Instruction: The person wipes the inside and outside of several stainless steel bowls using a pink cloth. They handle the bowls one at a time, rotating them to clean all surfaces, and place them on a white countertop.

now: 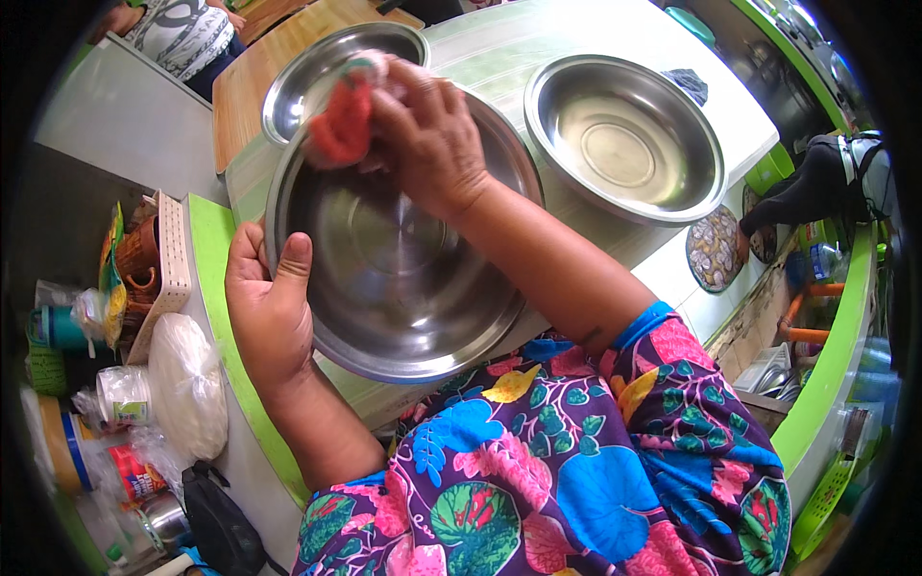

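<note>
My left hand (pixel 277 309) grips the near-left rim of a large stainless steel basin (pixel 403 288), its thumb over the edge and the basin tilted towards me. In my right hand (pixel 432 144) is a bunched red cloth (pixel 342 126), blurred, at the basin's upper left rim. A pinkish-white and green part of the bundle shows at my fingers. Behind it, partly hidden by my right hand, lies a second steel basin (pixel 302 79). A third steel basin (pixel 619 144) rests on the table at the right, with nothing in it. A dark grey cloth (pixel 686 86) lies just beyond that one.
The table has a pale green striped cover (pixel 497 43). A wooden table (pixel 241 93) and a person (pixel 180 36) are at the upper left. Left shelves hold a cream basket (pixel 171 266) and bagged goods (pixel 186 389). Another person's dark sleeve (pixel 799 187) reaches in at the right, near round patterned mats (pixel 713 248).
</note>
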Available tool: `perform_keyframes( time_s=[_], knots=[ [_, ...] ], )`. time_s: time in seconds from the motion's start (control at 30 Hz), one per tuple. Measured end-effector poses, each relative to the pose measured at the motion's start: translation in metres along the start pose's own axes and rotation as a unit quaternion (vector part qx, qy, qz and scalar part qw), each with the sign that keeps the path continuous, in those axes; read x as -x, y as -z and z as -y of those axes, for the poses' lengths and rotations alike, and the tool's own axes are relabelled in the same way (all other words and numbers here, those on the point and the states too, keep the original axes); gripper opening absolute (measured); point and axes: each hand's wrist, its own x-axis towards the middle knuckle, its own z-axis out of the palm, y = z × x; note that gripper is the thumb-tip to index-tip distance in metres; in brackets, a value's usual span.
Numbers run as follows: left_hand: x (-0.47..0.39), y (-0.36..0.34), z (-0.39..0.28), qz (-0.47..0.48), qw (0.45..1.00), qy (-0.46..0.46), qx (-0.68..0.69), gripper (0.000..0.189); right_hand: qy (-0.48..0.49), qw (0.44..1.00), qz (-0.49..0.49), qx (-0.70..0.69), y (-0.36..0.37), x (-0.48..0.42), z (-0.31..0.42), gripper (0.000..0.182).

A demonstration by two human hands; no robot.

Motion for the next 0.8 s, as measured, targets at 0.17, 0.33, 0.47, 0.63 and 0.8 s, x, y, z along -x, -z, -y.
perform_keyframes(
  time_s=[0.17, 0.33, 0.47, 0.63, 0.8],
  knots=[
    [-0.001, 0.0, -0.001, -0.008, 1.0, 0.004, -0.026, 0.019, -0.046, 0.996, -0.042, -0.067, 0.0, 0.005, 0.0, 0.072],
    [0.003, -0.015, -0.004, -0.038, 0.987, -0.09, -0.129, 0.036, 0.208, 0.956, 0.072, -0.194, -0.003, -0.015, 0.051, 0.058],
    [0.002, -0.003, 0.001, -0.028, 0.995, -0.078, -0.063, 0.033, 0.152, 0.987, 0.031, -0.04, 0.0, -0.038, 0.038, 0.079],
    [0.005, 0.009, 0.006, -0.062, 0.99, -0.004, -0.129, 0.041, -0.266, 0.956, 0.114, -0.056, 0.014, -0.043, -0.022, 0.035],
    [0.009, 0.013, -0.009, 0.057, 0.997, -0.049, -0.002, 0.058, -0.07, 0.994, 0.047, -0.073, 0.019, -0.062, -0.01, 0.05]
  ],
)
